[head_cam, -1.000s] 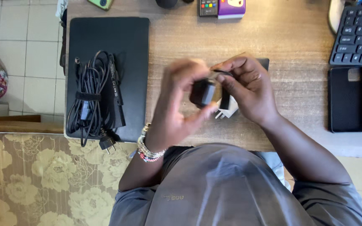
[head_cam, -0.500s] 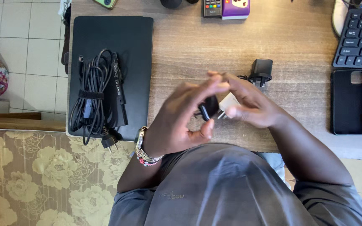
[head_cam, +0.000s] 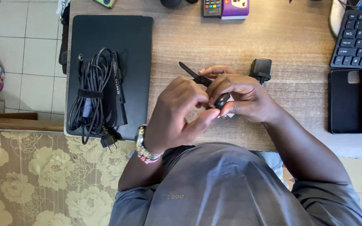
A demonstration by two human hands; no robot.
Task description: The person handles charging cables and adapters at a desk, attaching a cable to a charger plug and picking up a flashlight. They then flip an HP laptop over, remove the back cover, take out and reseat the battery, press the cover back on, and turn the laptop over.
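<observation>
Both hands closed on small black cable bundle (head_cam: 221, 100) above tabletop (head_cam: 298, 46), left hand (head_cam: 177, 113) pinching, right hand (head_cam: 241, 98) gripping with strap (head_cam: 191, 72) free; best kept tight while wrapping strap.

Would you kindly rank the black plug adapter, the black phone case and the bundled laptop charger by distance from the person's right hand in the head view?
1. Black plug adapter: just above the right hand.
2. Black phone case: farther right on the desk.
3. Bundled laptop charger: far left, on the closed laptop.
</observation>
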